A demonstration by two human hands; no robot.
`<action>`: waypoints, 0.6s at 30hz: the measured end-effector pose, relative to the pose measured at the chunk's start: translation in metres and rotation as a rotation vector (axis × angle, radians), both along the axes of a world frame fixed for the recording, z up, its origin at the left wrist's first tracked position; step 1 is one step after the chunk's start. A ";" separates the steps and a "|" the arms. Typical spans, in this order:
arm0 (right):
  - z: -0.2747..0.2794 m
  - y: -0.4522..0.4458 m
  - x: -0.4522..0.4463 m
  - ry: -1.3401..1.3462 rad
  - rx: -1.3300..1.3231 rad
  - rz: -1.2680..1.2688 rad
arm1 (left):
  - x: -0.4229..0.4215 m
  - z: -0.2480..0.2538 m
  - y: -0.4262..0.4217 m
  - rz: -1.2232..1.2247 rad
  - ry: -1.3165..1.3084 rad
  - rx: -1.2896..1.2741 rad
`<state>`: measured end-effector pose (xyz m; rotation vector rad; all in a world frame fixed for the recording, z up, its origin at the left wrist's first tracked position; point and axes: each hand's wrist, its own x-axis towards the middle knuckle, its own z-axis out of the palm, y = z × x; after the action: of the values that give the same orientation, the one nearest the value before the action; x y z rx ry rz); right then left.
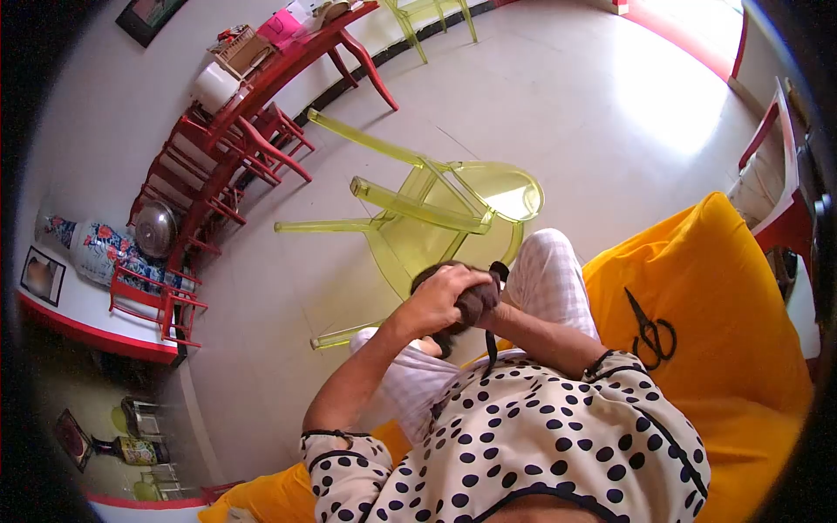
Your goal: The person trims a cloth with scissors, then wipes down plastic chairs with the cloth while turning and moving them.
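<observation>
Over my lap, my left hand (442,298) curls its fingers round a dark brown, soft-looking bundle (478,303). It could be cloth or knitting; its kind is not clear. My right forearm (545,338) reaches into the same bundle from the other side. That hand is covered by the brown material, so its fingers are hidden. A narrow black strap (491,353) hangs below the bundle. To my right, black-handled scissors (649,331) lie on a yellow cushion (732,288), out of reach of both hands' present grip.
A see-through green chair (418,218) lies tipped on the pale floor ahead. Red chairs (179,166) and a long red table (288,65) with boxes line the left wall. A large patterned vase (100,248) stands on a ledge at far left.
</observation>
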<state>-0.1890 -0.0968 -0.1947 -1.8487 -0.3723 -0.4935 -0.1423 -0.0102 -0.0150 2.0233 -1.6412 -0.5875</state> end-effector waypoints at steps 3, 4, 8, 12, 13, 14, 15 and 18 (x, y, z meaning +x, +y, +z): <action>0.010 -0.021 -0.008 -0.304 -0.169 -0.010 | 0.017 0.026 0.012 0.051 -0.069 0.024; 0.020 -0.019 -0.012 0.012 0.278 0.210 | 0.026 0.042 0.015 0.102 -0.054 0.017; 0.077 -0.035 0.000 0.380 1.110 0.409 | 0.094 0.074 0.021 0.524 -0.249 -0.467; 0.138 -0.041 0.048 0.123 0.914 0.192 | 0.183 0.032 0.000 0.815 -0.015 -0.666; 0.167 -0.039 0.053 0.134 0.895 0.190 | 0.205 0.010 -0.007 0.814 -0.077 -0.604; 0.187 -0.036 0.061 0.146 0.875 0.194 | 0.215 -0.006 -0.015 0.820 -0.138 -0.540; 0.193 -0.032 0.081 0.024 0.540 0.015 | 0.206 -0.004 -0.024 0.899 -0.064 -0.566; 0.185 -0.019 0.136 -0.314 0.035 -0.354 | 0.205 -0.012 -0.030 0.881 0.047 -0.899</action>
<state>-0.0528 -0.1161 -0.0098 -1.8110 -0.2421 -1.0334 0.0622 -0.0399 -0.0273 1.7133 -0.6129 0.3671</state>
